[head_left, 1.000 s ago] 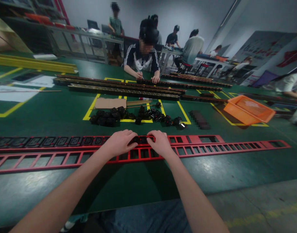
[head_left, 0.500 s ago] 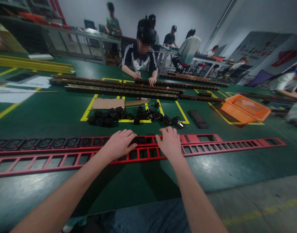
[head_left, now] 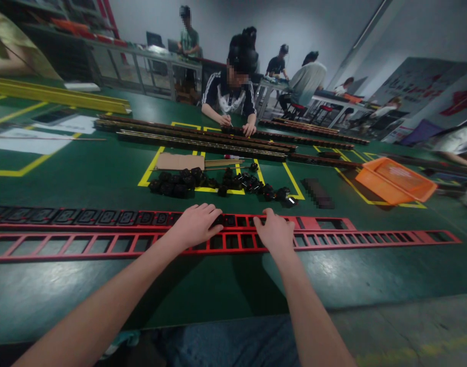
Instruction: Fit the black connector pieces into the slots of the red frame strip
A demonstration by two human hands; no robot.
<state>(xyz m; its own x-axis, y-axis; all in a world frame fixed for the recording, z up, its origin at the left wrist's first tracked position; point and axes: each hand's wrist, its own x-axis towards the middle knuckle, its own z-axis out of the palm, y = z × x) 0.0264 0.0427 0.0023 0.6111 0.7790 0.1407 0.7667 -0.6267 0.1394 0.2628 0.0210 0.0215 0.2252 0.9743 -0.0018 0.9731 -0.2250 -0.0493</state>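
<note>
A long red slotted frame [head_left: 325, 224] lies across the green table, with black sockets [head_left: 107, 217] seated along its left part. My left hand [head_left: 197, 224] is closed over it, fingers toward the far edge and thumb on the near side. A black socket [head_left: 230, 220] sits in the frame just right of that thumb. Farther right, my right hand [head_left: 276, 232] is bent over the same frame, thumb and index finger by its openings; the other fingertips are partly hidden. Nearer me, a second red frame [head_left: 382, 238] with open slots runs alongside.
Loose black sockets [head_left: 175, 183] lie in a heap beyond the frames, near a cardboard piece [head_left: 182, 161]. An orange basket [head_left: 397, 181] stands at right. Long dark strips [head_left: 202, 142] lie across the table before a co-worker [head_left: 231, 97]. Yellow rails [head_left: 57, 96] are at far left.
The view has shifted, so most things appear farther right. My right hand has changed its finger pose, the index finger standing up more. My left hand stays at about the same spot on the frame.
</note>
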